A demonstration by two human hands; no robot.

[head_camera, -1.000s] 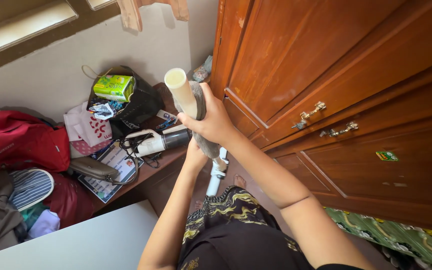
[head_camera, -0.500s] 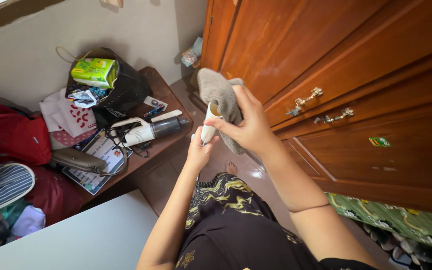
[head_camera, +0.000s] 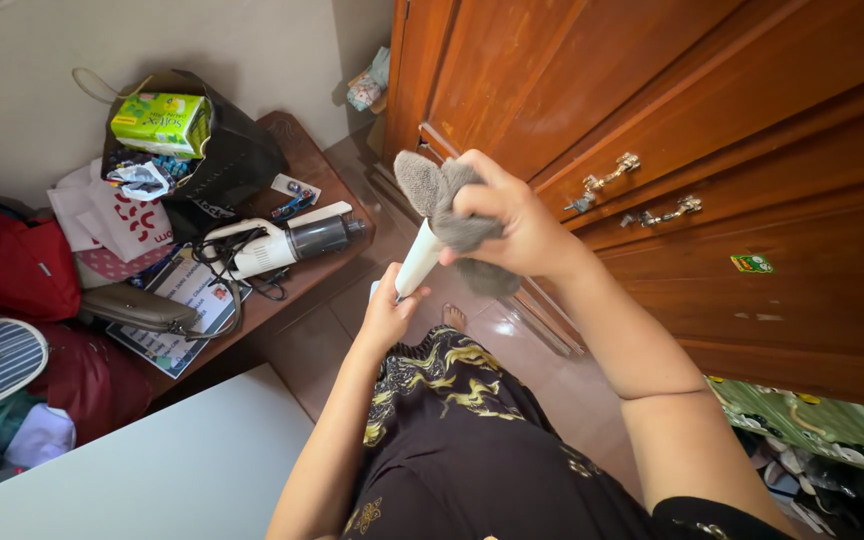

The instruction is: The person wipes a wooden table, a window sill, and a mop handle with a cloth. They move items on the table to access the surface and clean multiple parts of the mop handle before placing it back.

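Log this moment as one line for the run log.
left hand: grips white tube low | right hand: presses grey cloth over tube top

Low wooden table, white handheld vacuum, black bag, brown pouch, papers on top

Both hands raised, right above left, fingers curled closed

Soft, even daylight, bright on the wall at the far left, glossy sheen on the wooden wardrobe, pale glare on the floor, wide-angle bending at edges, focus sharp throughout
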